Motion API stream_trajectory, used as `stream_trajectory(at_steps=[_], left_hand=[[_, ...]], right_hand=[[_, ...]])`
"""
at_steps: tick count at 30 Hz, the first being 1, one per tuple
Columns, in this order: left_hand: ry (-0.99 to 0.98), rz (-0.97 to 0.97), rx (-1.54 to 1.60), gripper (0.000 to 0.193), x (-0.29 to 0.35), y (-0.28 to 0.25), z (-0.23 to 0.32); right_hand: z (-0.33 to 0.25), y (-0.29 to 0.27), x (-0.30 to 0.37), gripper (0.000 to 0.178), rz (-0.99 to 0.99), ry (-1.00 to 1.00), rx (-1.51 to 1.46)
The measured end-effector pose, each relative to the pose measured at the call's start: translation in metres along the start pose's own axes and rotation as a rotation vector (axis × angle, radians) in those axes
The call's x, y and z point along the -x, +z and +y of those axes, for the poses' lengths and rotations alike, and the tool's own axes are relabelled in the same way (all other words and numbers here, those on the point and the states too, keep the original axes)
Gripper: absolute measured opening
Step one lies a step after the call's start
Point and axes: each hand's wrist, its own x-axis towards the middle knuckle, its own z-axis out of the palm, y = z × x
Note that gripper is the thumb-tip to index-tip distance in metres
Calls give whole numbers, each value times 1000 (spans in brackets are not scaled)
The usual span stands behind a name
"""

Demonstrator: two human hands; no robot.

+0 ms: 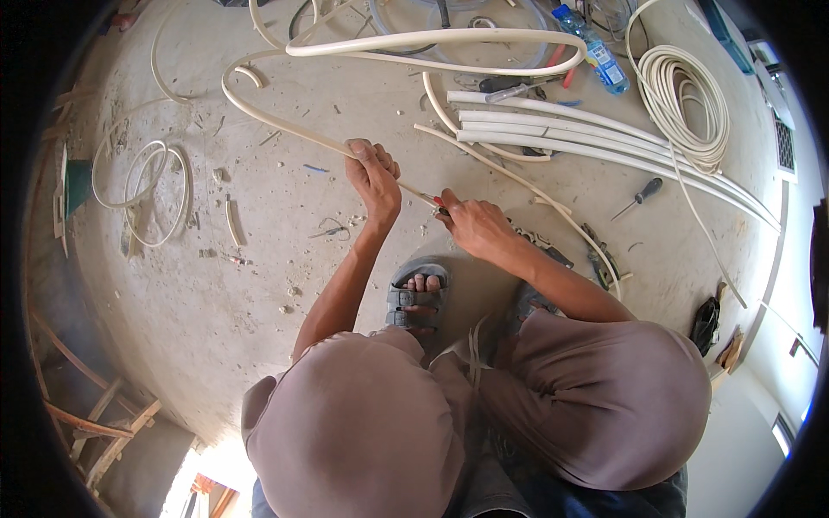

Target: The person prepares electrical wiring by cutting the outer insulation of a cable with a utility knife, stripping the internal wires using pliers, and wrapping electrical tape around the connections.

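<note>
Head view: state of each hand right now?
Left hand: closed around the long cream flexible plastic conduit.
Right hand: closed at the conduit's end, gripping a small red-tipped tool.

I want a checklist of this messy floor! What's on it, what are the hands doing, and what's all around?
Surface: bare concrete floor, dusty, with chips and offcuts.
Job's things: long cream pipe, looping away up the floor; small red-handled tool at the pipe.
Clutter: straight pipes, pipe coil, screwdriver, bottle, pliers.
Grips: left hand closed round the pipe; right hand closed on the tool.
Cables: thin white loops at the left.
Surroundings: wooden frame lower left; white wall on the right; the person's sandalled foot.
</note>
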Motion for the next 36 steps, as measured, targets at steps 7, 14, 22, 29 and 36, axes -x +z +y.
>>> stream_trajectory(at_steps=[7, 14, 22, 29, 36], left_hand=[[-4, 4, -6, 37, 1, 1, 1], [-4, -2, -7, 36, 1, 3, 2], [-5, -4, 6, 35, 2, 4, 2], [4, 1, 7, 35, 2, 4, 2], [-18, 1, -9, 39, 3, 7, 6]], right_hand=[[1, 0, 4, 27, 2, -3, 17], [3, 0, 9, 26, -6, 2, 56], [7, 2, 14, 25, -11, -13, 83], [11, 4, 19, 25, -9, -28, 101], [12, 3, 22, 27, -10, -24, 98]])
